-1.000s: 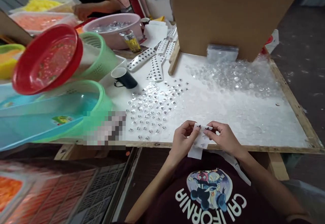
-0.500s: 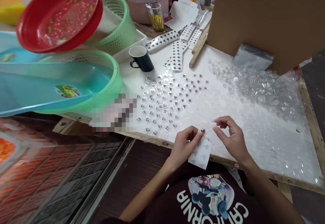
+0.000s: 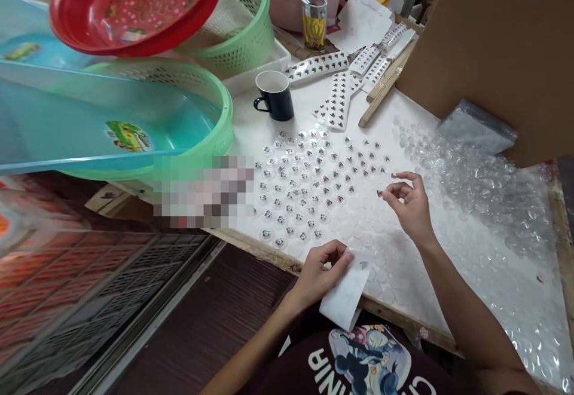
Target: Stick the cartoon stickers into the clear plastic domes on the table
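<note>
My left hand [image 3: 320, 271] pinches the top of a white sticker sheet [image 3: 344, 295] at the near edge of the white work board [image 3: 430, 275]. My right hand [image 3: 409, 202] reaches out over the board with thumb and forefinger pinched on a tiny dark sticker [image 3: 380, 193]. Just left of that hand lie rows of clear round domes [image 3: 309, 186], each with a small dark sticker in it. A heap of bare clear domes [image 3: 475, 174] lies to the right of the hand.
A dark mug [image 3: 275, 95] and several sticker strips [image 3: 334, 81] lie at the back of the board. Stacked green, red and blue plastic basins [image 3: 134, 84] crowd the left. A cardboard wall [image 3: 493, 48] with a plastic bag [image 3: 475, 127] below stands at the right.
My right hand pulled a sticker off the sheet and carried it forward over the board to the dome rows. The left hand stayed near the edge with the sheet. The view swung left.
</note>
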`<control>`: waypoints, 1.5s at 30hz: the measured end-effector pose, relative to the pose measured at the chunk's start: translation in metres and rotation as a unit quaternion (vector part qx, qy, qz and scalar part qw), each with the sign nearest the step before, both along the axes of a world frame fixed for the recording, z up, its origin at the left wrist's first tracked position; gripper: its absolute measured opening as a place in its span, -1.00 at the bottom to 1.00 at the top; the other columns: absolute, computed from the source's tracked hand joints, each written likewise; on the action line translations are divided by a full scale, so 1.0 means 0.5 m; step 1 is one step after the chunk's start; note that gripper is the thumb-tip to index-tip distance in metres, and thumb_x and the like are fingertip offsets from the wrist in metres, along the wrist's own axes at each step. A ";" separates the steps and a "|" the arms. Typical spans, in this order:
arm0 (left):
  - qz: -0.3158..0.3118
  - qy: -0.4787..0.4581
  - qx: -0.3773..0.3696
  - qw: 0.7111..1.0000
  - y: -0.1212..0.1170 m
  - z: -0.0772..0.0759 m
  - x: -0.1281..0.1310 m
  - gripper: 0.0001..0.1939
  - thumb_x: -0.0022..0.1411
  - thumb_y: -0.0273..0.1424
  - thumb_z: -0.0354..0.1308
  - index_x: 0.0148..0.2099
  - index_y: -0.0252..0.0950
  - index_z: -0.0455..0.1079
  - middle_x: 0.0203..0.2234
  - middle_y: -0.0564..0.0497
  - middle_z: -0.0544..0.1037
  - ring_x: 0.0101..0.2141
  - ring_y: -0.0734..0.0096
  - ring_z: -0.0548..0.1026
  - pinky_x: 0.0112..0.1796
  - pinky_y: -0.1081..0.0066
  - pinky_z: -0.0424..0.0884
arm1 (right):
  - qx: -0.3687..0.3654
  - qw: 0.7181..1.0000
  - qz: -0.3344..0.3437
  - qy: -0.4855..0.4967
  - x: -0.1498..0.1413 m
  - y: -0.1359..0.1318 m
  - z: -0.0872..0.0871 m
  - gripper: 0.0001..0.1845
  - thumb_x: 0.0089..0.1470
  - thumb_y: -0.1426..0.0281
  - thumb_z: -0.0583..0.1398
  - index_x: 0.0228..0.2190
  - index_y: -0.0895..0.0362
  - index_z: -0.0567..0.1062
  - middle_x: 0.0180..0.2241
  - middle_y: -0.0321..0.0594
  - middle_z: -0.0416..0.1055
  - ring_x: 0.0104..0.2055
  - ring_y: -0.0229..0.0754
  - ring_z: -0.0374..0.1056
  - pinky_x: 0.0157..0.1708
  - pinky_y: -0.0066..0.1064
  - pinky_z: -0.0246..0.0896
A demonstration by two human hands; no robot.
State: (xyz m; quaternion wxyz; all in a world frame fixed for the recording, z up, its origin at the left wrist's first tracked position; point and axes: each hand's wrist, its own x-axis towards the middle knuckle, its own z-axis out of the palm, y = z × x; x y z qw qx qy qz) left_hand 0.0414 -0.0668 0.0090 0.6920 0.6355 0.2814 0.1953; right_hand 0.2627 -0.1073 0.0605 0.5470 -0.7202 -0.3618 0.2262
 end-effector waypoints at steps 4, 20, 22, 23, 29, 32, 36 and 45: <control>0.009 -0.008 -0.003 1.000 0.002 -0.008 -0.004 -0.72 0.25 -0.25 0.17 -0.43 -0.31 0.32 -0.59 0.11 0.31 -0.53 0.51 0.25 -0.47 0.52 0.18 | -0.068 0.997 0.022 0.018 0.041 0.076 -0.059 -0.48 -0.05 0.30 0.27 -0.07 0.04 0.20 -0.43 -0.38 0.45 -0.36 -0.19 0.39 -0.17 -0.25 0.27; -0.004 -0.023 0.006 1.000 0.007 -0.011 -0.007 -0.73 0.28 -0.29 0.12 -0.43 -0.30 0.28 -0.57 0.10 0.33 -0.51 0.51 0.26 -0.47 0.52 0.19 | -0.186 0.964 0.058 -0.182 0.038 0.165 -0.113 -0.55 0.00 0.49 0.14 -0.03 0.09 0.23 -0.47 -0.39 0.41 -0.39 -0.16 0.37 -0.09 -0.22 0.20; -0.005 -0.024 0.002 1.000 0.007 -0.011 -0.007 -0.73 0.28 -0.28 0.12 -0.44 -0.30 0.28 -0.57 0.10 0.33 -0.51 0.51 0.26 -0.47 0.52 0.19 | -0.202 0.944 0.069 -0.251 0.029 0.169 -0.115 -0.54 0.02 0.55 0.11 0.00 0.10 0.24 -0.45 -0.36 0.42 -0.37 -0.14 0.38 0.02 -0.13 0.12; -0.004 -0.023 0.000 1.000 0.007 -0.011 -0.007 -0.73 0.28 -0.28 0.12 -0.44 -0.30 0.28 -0.57 0.10 0.32 -0.52 0.51 0.26 -0.47 0.52 0.19 | -0.208 0.934 0.071 -0.283 0.025 0.171 -0.114 -0.53 0.03 0.57 0.11 0.01 0.12 0.24 -0.42 -0.31 0.44 -0.33 -0.11 0.39 0.05 -0.09 0.08; 0.000 -0.026 0.004 1.000 0.007 -0.014 -0.007 -0.74 0.27 -0.28 0.12 -0.44 -0.30 0.30 -0.57 0.09 0.34 -0.51 0.50 0.27 -0.46 0.51 0.20 | -0.192 0.911 0.037 -0.363 0.017 0.159 -0.094 -0.57 0.10 0.52 0.13 0.03 0.14 0.33 -0.05 0.04 0.41 -0.02 0.08 0.35 0.03 -0.06 0.08; 0.003 -0.031 0.006 1.000 0.008 -0.012 -0.008 -0.74 0.26 -0.29 0.13 -0.43 -0.30 0.31 -0.57 0.09 0.35 -0.51 0.49 0.28 -0.46 0.51 0.21 | -0.143 0.930 -0.010 -0.338 0.013 0.130 -0.075 -0.75 0.15 0.39 0.15 -0.11 0.11 0.44 -0.05 0.02 0.38 0.02 0.07 0.32 0.02 -0.10 0.15; 0.002 -0.034 0.000 0.999 0.009 -0.006 -0.008 -0.75 0.26 -0.30 0.14 -0.45 -0.30 0.30 -0.58 0.09 0.35 -0.52 0.50 0.27 -0.47 0.51 0.19 | -0.157 0.972 0.061 -0.166 -0.006 0.085 -0.062 -0.86 0.11 0.28 0.18 -0.38 0.07 0.49 -0.33 -0.17 0.47 -0.27 -0.10 0.35 -0.20 -0.27 0.26; 0.013 -0.037 -0.003 0.999 0.007 -0.008 -0.009 -0.75 0.24 -0.29 0.16 -0.44 -0.30 0.35 -0.60 0.09 0.37 -0.53 0.50 0.29 -0.47 0.50 0.23 | -0.244 0.960 0.091 -0.105 -0.032 0.081 -0.092 -0.89 -0.01 0.32 0.18 -0.48 0.07 0.48 -0.49 -0.27 0.49 -0.46 -0.18 0.31 -0.33 -0.32 0.20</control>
